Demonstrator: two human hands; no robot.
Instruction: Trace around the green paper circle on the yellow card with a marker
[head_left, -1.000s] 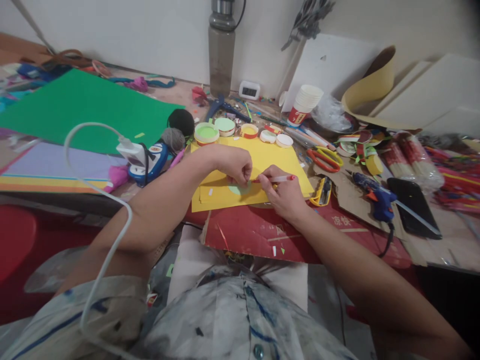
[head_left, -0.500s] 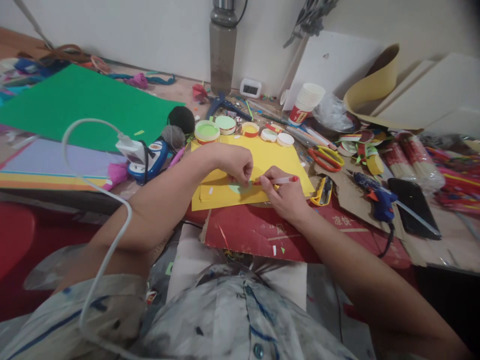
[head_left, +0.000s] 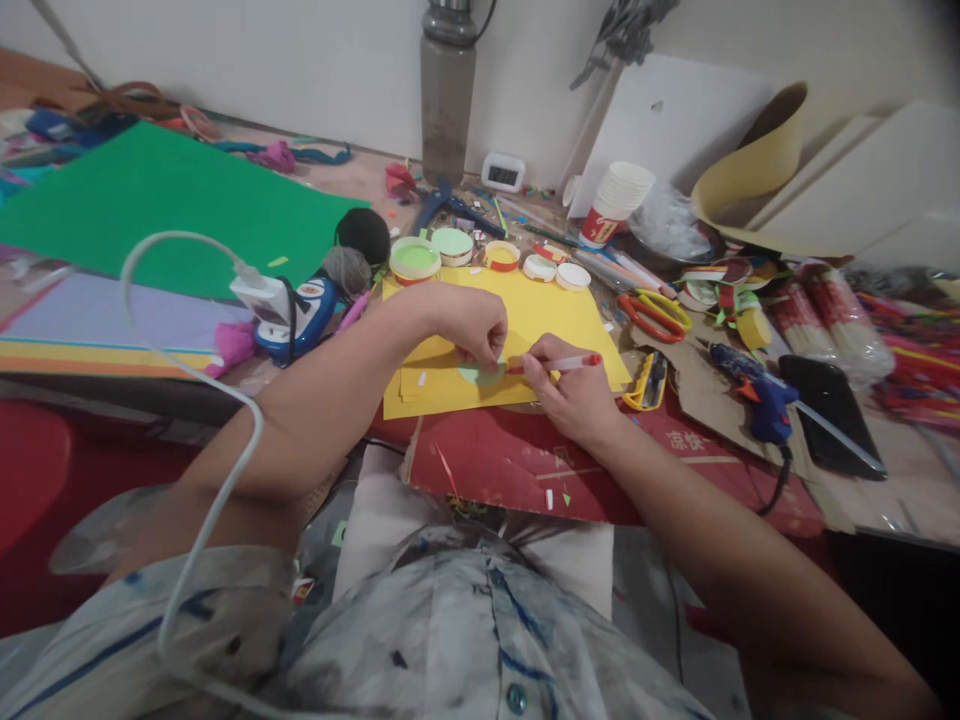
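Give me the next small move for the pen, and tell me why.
I'd probably guide the red pen slowly along the edge of the pale green disc. The right hand holds the pen with its tip at or near the disc's right side, contact unclear, while the left hand is bent down over the disc on the yellow paper.

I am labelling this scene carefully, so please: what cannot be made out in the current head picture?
All in the head view:
Pale green disc: partly covered by the left hand.
Pen: middle stretch hidden by the right hand.
Water bottle: top cut off by the upper edge.
Digital clock: digits too small and blurred.
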